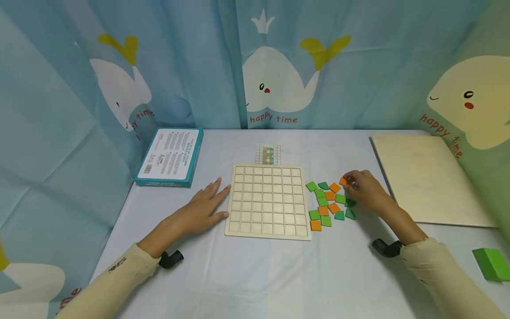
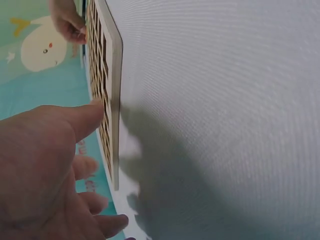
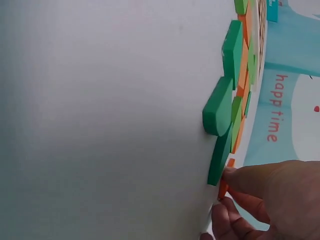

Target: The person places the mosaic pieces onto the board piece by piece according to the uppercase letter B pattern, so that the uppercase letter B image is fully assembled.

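A wooden grid board [image 1: 268, 201] of square recesses lies flat in the middle of the table, with no tiles in it. My left hand [image 1: 203, 206] is spread at its left edge, fingers extended, thumb and fingertips right by the rim. To the board's right lies a loose group of tiles: light green squares [image 1: 322, 201], orange squares [image 1: 323, 211] and dark green rounded pieces [image 1: 339, 215]. At the far right of that group, my right hand [image 1: 367, 191] pinches an orange tile [image 3: 224, 185] between thumb and fingers, close beside a dark green piece [image 3: 220, 155].
A small pattern card [image 1: 268, 154] with a coloured grid lies behind the board. The teal and white box [image 1: 169, 157] sits at back left, a large pale panel [image 1: 434, 177] at right. A green block [image 1: 491, 264] stands near the right edge; whale-print curtains [image 1: 211, 66] surround the table.
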Demonstrator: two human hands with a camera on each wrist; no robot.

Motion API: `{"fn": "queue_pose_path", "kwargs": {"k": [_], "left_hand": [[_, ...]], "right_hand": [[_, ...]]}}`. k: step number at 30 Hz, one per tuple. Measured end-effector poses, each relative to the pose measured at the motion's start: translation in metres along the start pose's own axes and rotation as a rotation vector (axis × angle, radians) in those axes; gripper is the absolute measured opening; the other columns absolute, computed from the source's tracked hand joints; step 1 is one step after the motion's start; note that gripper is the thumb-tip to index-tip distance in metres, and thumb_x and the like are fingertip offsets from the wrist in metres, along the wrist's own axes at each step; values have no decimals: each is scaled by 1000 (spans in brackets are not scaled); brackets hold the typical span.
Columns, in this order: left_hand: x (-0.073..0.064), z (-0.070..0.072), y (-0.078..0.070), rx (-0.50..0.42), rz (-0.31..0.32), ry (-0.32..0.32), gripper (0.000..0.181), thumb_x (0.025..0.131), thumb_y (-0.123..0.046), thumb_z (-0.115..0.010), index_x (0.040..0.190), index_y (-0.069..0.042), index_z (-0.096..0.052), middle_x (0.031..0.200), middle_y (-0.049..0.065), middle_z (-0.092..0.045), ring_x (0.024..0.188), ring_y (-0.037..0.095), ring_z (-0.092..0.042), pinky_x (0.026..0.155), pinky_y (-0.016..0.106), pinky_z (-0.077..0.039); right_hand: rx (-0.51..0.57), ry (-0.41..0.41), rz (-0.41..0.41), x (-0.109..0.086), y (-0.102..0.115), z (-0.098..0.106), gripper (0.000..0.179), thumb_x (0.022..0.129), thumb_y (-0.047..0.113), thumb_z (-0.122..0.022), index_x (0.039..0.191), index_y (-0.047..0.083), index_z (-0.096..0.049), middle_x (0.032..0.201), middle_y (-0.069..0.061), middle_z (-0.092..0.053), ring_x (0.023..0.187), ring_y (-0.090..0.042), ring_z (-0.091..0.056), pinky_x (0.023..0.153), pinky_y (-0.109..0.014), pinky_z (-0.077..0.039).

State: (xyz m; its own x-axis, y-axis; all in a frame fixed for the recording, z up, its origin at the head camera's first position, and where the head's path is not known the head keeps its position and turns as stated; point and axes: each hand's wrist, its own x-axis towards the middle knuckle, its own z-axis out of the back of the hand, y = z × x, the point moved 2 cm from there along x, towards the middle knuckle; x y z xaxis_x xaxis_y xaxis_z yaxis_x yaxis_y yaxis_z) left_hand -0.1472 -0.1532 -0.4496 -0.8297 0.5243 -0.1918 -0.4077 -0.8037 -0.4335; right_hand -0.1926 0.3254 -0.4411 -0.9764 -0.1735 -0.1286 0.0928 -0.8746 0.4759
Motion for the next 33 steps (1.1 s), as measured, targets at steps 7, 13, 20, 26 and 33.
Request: {"fn": "queue_pose_path", "kwargs": {"k": [7,13,20,26,33], "left_hand": [[1,0,-3,33,17,53,74,108,-48,-57,169,-19,-27,177,18,-10,162,42,-11,129,60,-17],[0,0,-4,37,23,51,72,107,-49,-56,169,-23,-29,176,17,-14,162,43,-13,128,62,-19],[1,-1,-3,43,25,46,73,106,-51,-56,169,-23,-30,176,16,-18,162,41,-14,128,60,-21],[2,-2,-5,52,30,33,73,106,-50,-57,168,-23,-31,175,16,-20,162,41,-15,128,61,-22],[4,-3,-3,60,39,39,73,106,-50,-56,169,-24,-29,176,15,-18,163,41,-13,128,60,-21]], "right_hand": [[14,-45,23,8,5,-4,30,105,3,-58,129,-14,-54,123,-36,-51,112,-48,-50,95,-63,-48],[29,-33,34,17,10,-3,29,106,2,-54,130,-15,-53,126,-37,-49,114,-48,-47,98,-65,-46],[69,-2,41,33,32,-6,35,110,7,-52,138,-14,-49,134,-35,-44,120,-47,-47,104,-63,-46],[67,31,131,46,73,-17,32,110,1,-47,139,-12,-51,134,-34,-47,123,-47,-49,106,-60,-46],[39,46,289,59,113,-41,28,108,2,-56,134,-8,-57,128,-29,-53,119,-43,-55,102,-58,-49]]}}
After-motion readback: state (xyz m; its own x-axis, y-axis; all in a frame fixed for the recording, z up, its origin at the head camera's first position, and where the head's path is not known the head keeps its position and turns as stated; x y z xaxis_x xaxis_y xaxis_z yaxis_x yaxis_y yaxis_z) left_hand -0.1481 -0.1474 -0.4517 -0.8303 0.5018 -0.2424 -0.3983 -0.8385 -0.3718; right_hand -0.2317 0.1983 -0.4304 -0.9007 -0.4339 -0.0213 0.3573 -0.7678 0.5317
